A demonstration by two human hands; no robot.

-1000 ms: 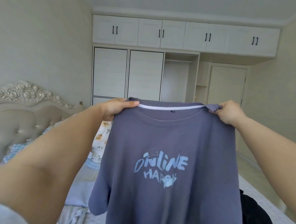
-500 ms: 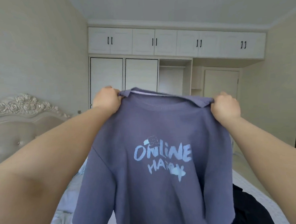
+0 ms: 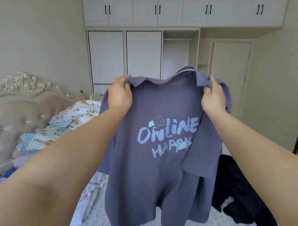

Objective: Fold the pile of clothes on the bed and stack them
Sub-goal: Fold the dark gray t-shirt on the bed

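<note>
Pale walls. White wardrobe on far wall, cupboards above with black handles, one bay open. Closed door right. Tufted, carved headboard left. Daylight.

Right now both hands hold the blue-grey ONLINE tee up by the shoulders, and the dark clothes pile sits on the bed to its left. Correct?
Nearly. The head view shows the left hand and right hand gripping the tee at the shoulders, but the dark clothes pile lies to its right on the bed.

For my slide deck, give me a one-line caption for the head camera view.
Both hands, left and right, hold a blue shirt up by its shoulders above the bed.
</note>
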